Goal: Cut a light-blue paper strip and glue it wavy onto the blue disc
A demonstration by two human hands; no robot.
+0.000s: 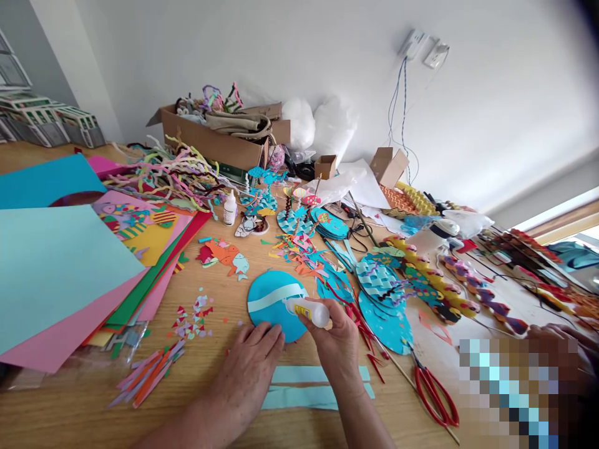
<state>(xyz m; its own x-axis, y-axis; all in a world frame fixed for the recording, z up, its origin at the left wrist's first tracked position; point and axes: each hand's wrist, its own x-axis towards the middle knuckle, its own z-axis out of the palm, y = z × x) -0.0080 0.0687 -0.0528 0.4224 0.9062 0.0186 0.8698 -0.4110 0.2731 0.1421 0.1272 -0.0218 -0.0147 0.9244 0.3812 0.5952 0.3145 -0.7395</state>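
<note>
A round blue paper disc [262, 317] lies on the table in front of me, with a pale blue strip [269, 299] across its upper part. My left hand [246, 374] rests flat on the disc's lower left edge, its fingers stretched out. Wrapped around a small white glue bottle [306, 310] with a yellow label, my right hand [337, 343] tips it over the disc's right side, nozzle toward the strip. Whether glue is coming out I cannot tell. More pale blue strips [299, 398] lie below, partly hidden under my right wrist.
Colored paper sheets [60, 268] are stacked at left, near cut strips [148, 374] and small scraps [191, 318]. Red-handled scissors [435, 396] and woven blue discs [379, 280] lie at right. Behind stand another glue bottle [229, 208] and a cardboard box [210, 140]. Another person's hand [556, 337] shows at far right.
</note>
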